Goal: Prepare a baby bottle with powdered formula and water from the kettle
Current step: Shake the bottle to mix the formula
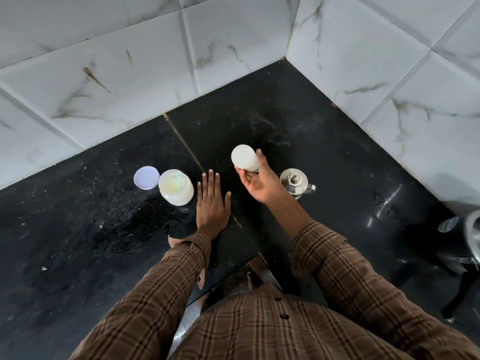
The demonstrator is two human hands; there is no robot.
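Head view, looking down into a corner of a black stone surface point(324, 131) backed by white marble-pattern wall tiles point(117, 74).

Right hand point(255, 181): raised above the surface, palm turned partly up, fingers point(260, 155) and thumb curled round a baby bottle point(244, 157). The bottle looks white and milky; it is tilted with one round end toward the camera. Whether that end is the base or a cap, cannot tell. The bottle is clear of the surface, held near the middle of the view.

Left hand point(212, 201): lies flat on the surface, palm down, fingers straight and slightly spread, holding nothing. It sits between the formula jar and the right hand.

Formula jar point(176, 187): open, just left of the left hand, standing upright on the surface. Pale powder inside, with a light scoop half buried in it. Its lid point(146, 177), pale lilac, lies flat just beside the jar on the far-left side, touching or nearly touching it.

Kettle point(296, 182): small, shiny steel, lid with a knob on top, handle pointing right. It stands on the surface just right of the right hand, partly hidden behind the wrist.

Both forearms wear brown checked sleeves point(337, 255). Pale specks and streaks mark the surface left of the jar. A dark appliance point(459, 240) shows at the right edge, cut off by the frame.
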